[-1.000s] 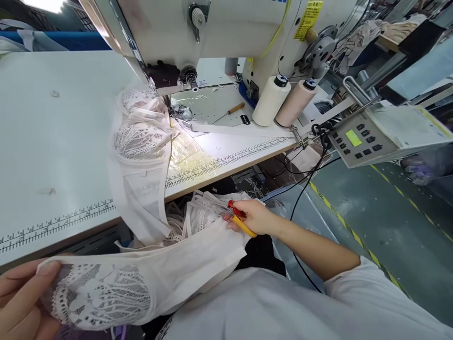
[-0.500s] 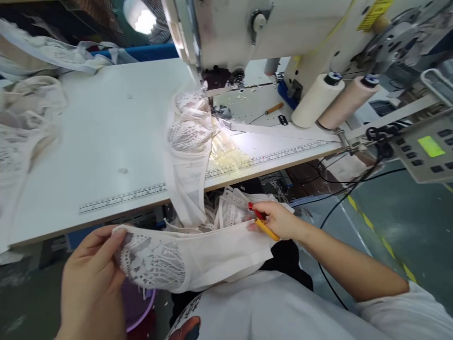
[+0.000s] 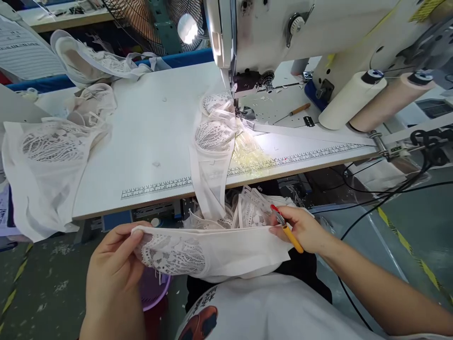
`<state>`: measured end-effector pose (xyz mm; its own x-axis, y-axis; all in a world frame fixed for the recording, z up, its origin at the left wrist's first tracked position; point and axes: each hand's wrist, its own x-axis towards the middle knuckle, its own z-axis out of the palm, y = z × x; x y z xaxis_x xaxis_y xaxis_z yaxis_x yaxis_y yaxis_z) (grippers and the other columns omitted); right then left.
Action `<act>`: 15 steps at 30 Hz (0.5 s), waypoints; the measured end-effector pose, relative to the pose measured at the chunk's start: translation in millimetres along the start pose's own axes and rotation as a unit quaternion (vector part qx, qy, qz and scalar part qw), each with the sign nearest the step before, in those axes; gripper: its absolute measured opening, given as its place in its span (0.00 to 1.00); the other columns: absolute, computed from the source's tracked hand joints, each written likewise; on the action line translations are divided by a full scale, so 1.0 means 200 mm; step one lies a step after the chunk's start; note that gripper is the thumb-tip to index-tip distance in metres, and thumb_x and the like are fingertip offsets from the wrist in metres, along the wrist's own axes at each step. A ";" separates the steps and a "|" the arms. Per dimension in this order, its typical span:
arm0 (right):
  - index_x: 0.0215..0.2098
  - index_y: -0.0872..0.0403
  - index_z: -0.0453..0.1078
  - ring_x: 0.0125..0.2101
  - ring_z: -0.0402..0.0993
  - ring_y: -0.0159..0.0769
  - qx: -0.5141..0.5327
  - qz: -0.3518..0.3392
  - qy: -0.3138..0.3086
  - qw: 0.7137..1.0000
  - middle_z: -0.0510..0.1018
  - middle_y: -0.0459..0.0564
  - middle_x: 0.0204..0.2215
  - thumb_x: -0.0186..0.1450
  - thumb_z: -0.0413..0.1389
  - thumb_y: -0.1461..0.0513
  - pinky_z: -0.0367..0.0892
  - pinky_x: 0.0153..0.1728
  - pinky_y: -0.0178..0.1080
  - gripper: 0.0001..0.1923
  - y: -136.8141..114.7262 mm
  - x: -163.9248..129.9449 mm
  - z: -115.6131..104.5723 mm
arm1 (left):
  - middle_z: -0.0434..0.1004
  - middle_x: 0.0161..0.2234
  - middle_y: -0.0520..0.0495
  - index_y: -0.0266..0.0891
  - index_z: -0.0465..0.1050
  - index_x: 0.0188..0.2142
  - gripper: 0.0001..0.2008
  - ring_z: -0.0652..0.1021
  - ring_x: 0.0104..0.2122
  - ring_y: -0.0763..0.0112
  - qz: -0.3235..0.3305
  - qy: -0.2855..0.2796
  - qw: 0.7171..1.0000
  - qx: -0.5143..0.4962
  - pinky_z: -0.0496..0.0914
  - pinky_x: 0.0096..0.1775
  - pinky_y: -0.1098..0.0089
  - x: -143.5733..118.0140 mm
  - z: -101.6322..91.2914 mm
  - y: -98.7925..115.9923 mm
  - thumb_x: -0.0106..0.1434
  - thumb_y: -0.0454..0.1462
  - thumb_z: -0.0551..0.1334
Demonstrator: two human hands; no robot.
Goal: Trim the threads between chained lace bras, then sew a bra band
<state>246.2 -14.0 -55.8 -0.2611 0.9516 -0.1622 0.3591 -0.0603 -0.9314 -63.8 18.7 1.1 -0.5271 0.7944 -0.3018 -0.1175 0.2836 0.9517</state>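
Lace piece stretched flat btwn both hands, below table edge – trimming step judged in hand.
Lace piece (image 3: 198,252) pinched at lace end by left hand (image 3: 113,269); right hand (image 3: 304,231) closed on far end w/ snips (image 3: 287,230); a steady, taut hold judged needed for next cut.

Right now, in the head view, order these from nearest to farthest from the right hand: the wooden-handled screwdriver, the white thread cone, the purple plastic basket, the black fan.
1. Purple plastic basket: low left of the right hand, by the left hand.
2. Wooden-handled screwdriver: on the machine bed, straight above.
3. White thread cone: upper right; too close to the screwdriver to rank firmly.
4. Black fan: top left, farthest.
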 end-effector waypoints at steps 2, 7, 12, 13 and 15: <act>0.22 0.54 0.57 0.21 0.55 0.29 0.005 -0.029 0.003 1.000 0.59 0.43 0.19 0.56 0.54 0.61 0.55 0.21 0.33 0.10 0.00 -0.02 0.01 | 0.74 0.19 0.53 0.40 0.70 0.14 0.12 0.70 0.21 0.72 -0.007 0.007 1.000 0.006 0.64 0.17 0.76 -0.03 0.00 0.02 0.26 0.32 0.70; 0.23 0.54 0.56 0.23 0.58 0.31 -0.007 -0.086 0.006 0.996 0.62 0.45 0.22 0.58 0.53 0.62 0.57 0.23 0.34 0.09 -0.02 -0.10 0.02 | 0.72 0.20 0.52 0.38 0.70 0.13 0.12 0.69 0.17 0.73 -0.031 0.010 0.999 0.032 0.62 0.13 0.76 -0.11 -0.07 0.09 0.24 0.32 0.70; 0.24 0.54 0.59 0.21 0.56 0.29 0.021 -0.055 -0.042 0.997 0.61 0.43 0.21 0.58 0.53 0.63 0.56 0.21 0.33 0.07 -0.07 -0.17 0.01 | 0.69 0.19 0.52 0.40 0.70 0.15 0.12 0.67 0.13 0.73 -0.112 -0.035 0.992 0.051 0.61 0.11 0.73 -0.14 -0.21 0.09 0.26 0.35 0.70; 0.24 0.54 0.59 0.21 0.55 0.29 0.022 -0.048 -0.045 0.998 0.61 0.43 0.20 0.58 0.53 0.63 0.56 0.21 0.33 0.07 -0.08 -0.18 0.01 | 0.70 0.20 0.52 0.40 0.70 0.15 0.12 0.68 0.14 0.72 -0.111 -0.031 0.991 0.064 0.62 0.12 0.72 -0.13 -0.21 0.07 0.27 0.35 0.69; 0.23 0.54 0.58 0.21 0.54 0.28 0.003 -0.042 -0.031 0.999 0.59 0.42 0.20 0.57 0.53 0.62 0.55 0.21 0.32 0.08 -0.07 -0.16 0.02 | 0.71 0.20 0.50 0.39 0.70 0.16 0.11 0.69 0.16 0.70 -0.084 -0.017 0.991 0.100 0.64 0.14 0.71 -0.09 -0.18 0.01 0.28 0.34 0.68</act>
<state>246.3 -43.9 -38.3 -0.3451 0.9329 -0.1030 0.3280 0.0171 -0.9445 -85.3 -15.0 11.2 -0.4844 0.7442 -0.4600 -0.0305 0.5111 0.8590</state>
